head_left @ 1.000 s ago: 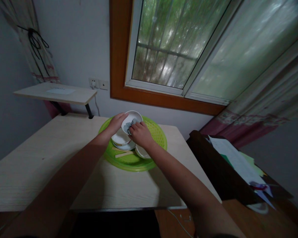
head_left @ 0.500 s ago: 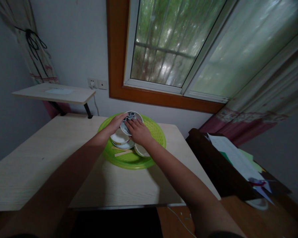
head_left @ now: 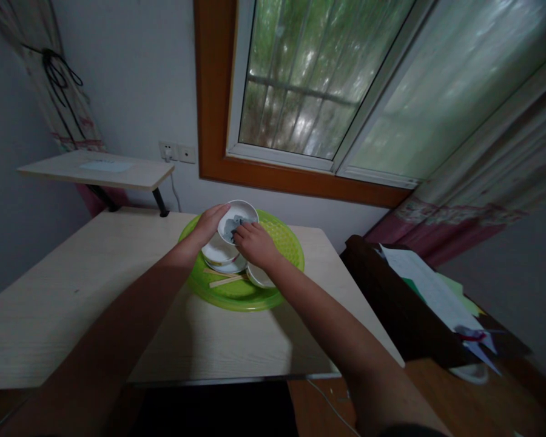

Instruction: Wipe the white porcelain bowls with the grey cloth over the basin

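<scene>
My left hand (head_left: 211, 223) grips the left rim of a white bowl (head_left: 247, 209), which is tilted toward me above a round green tray (head_left: 236, 301). Inside the bowl lies a crumpled grey cloth (head_left: 232, 226). The curled fingers of my right hand (head_left: 255, 244) pinch that cloth at the bowl's right side. Under the raised bowl, another white bowl (head_left: 219, 252) rests on a white plate (head_left: 236, 266). A further white bowl (head_left: 258, 277) sits to the right, partly behind my right wrist. Wooden chopsticks (head_left: 225, 281) lie at the front of the tray.
The tray stands on a pale wooden table (head_left: 236, 346) against the wall. At the back left is a small raised shelf (head_left: 95, 170) with a paper on it. To the right, a dark brown piece of furniture (head_left: 386, 291) carries papers (head_left: 418, 279). A window (head_left: 300, 91) is behind.
My right hand's fingers, spread over the cloth before, are now curled in at the bowl's right side. More of the bowl's inside shows. The left hand keeps its hold, shifted slightly.
</scene>
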The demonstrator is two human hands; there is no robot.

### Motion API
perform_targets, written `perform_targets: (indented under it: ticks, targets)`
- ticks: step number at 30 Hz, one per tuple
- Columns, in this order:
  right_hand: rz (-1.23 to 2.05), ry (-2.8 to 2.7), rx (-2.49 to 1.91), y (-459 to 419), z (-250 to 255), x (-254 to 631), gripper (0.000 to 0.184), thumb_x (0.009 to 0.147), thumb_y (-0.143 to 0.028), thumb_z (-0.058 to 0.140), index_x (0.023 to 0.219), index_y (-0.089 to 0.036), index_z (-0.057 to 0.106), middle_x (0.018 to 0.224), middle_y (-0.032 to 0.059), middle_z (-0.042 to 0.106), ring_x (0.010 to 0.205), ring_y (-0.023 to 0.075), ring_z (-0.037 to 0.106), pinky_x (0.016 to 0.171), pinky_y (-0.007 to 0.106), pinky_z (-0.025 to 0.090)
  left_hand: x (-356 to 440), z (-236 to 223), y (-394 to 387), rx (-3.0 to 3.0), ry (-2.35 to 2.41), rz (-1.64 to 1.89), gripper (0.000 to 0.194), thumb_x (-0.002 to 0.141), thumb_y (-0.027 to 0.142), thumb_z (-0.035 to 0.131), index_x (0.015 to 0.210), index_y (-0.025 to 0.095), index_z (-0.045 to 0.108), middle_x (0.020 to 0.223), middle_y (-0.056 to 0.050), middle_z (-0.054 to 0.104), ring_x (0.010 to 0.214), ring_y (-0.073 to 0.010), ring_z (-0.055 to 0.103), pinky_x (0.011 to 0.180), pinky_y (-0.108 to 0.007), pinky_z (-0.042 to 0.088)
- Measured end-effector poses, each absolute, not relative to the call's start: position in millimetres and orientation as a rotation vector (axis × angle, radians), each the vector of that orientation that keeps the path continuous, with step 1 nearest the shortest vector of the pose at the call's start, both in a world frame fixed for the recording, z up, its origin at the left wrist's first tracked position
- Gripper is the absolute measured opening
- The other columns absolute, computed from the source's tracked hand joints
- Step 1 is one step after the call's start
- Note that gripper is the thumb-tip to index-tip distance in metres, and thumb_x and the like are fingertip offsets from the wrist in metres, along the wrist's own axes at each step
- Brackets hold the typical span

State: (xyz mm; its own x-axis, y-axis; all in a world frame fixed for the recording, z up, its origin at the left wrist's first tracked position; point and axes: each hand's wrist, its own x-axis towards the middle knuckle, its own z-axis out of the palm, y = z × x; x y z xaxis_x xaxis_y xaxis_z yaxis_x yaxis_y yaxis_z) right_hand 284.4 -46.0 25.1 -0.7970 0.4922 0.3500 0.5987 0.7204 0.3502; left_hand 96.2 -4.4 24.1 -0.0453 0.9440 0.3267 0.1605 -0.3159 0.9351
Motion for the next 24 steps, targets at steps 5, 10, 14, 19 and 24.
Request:
perform_targets:
  ticks: [5,10,14,19,24]
  targets:
    - [-0.444,-2.756,-0.721,-40.1,12.4,286.7,0.034,0.101,-0.022,0.056,0.132,-0.011,0.062,0.132,0.0166,0.065,0.118,0.0268,0.062,0.100,0.040,0.050,93.8,20.0,-1.5,1.619,1.259,1.426,0.039,0.084,0.059,0.052,0.083,0.022,0.062,0.101,-0.009,0.075,0.097,-0.0248,0.067,0.093,-0.035,0.054]
    - [-0.433,-2.713,-0.712,-41.7,9.4,288.4,0.058,0.097,-0.033,0.063,0.148,-0.009,0.051,0.156,0.0198,0.048,0.146,0.0339,0.043,0.121,0.049,0.035,96.8,16.6,1.1,1.667,1.223,1.401,0.037,0.084,0.055,0.053,0.087,0.021,0.067,0.111,-0.010,0.076,0.106,-0.0253,0.068,0.101,-0.034,0.052]
    - [-0.568,-2.639,-0.850,-43.6,16.1,286.5,0.059,0.092,-0.041,0.069,0.140,-0.008,0.059,0.155,0.0208,0.049,0.147,0.0398,0.038,0.127,0.057,0.021,100.1,19.6,1.0,1.663,1.161,1.380,0.039,0.083,0.056,0.055,0.092,0.021,0.070,0.119,-0.011,0.076,0.114,-0.0244,0.067,0.109,-0.034,0.049]
    - [-0.687,-2.514,-1.037,-45.4,22.7,284.4,0.076,0.087,-0.050,0.073,0.142,-0.001,0.055,0.159,0.0256,0.041,0.144,0.0421,0.038,0.125,0.052,0.025,102.0,28.4,-5.7,1.589,1.194,1.376,0.042,0.084,0.057,0.054,0.096,0.021,0.071,0.123,-0.011,0.074,0.113,-0.0256,0.066,0.105,-0.035,0.051]
    - [-0.716,-2.539,-1.134,-49.9,26.1,281.7,0.049,0.099,-0.050,0.057,0.119,-0.005,0.067,0.129,0.0251,0.064,0.123,0.0383,0.052,0.105,0.052,0.042,97.9,25.6,-6.0,1.557,1.249,1.445,0.043,0.084,0.060,0.053,0.092,0.020,0.068,0.109,-0.010,0.076,0.098,-0.0250,0.067,0.094,-0.034,0.054]
